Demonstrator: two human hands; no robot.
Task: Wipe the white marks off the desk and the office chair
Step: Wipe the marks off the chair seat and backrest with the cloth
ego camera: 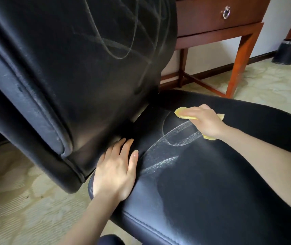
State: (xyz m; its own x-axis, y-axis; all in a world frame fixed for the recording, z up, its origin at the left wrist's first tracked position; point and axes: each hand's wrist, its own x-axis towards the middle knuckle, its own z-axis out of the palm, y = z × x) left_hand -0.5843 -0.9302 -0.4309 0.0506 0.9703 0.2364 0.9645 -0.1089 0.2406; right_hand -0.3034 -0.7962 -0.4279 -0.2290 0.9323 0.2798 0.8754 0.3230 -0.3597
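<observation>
A black leather office chair fills the view, its seat [212, 183] below and its backrest [70, 68] at the upper left. White chalky marks [166, 149] streak the seat's middle, and fainter white lines [120, 41] cross the backrest. My right hand [204, 121] presses a yellow cloth [182, 113] flat on the seat near its far edge, just above the marks. My left hand [118, 168] rests flat, fingers straight, on the seat's left rear corner beside the backrest. The wooden desk [219, 29] stands behind the chair.
The desk has a drawer with a metal ring pull [226, 12] and a red-brown leg [238, 64] close to the seat's far edge. A dark waste bin [288, 51] stands by the wall at the right. Pale patterned carpet [17, 200] covers the floor.
</observation>
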